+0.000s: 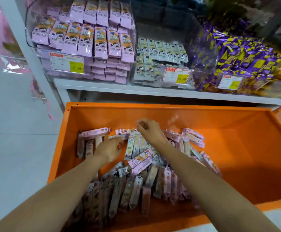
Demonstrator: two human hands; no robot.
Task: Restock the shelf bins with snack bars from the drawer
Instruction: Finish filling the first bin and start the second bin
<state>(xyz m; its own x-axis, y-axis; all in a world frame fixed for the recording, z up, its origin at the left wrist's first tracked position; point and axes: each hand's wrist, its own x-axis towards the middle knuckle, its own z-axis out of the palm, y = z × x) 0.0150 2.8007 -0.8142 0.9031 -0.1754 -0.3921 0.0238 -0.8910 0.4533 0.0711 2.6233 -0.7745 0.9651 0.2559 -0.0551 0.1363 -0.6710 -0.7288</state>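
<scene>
- Snack bars (140,162) lie jumbled in the orange drawer (236,156), so pink and pale wrappers could reach the wrong bin (43,71).
- Left hand (110,149) reaches into the pile and right hand (149,129) curls above it; I cannot tell whether either grips a bar.
- A hasty grab may spill bars.

I see a pale tiled floor (15,156) at left, crossed by one grout line and reflecting soft, even light. A white upright (34,64) carries a white shelf board (136,92). Pink hanging goods (2,30) sit beyond the upright, blurred.
</scene>
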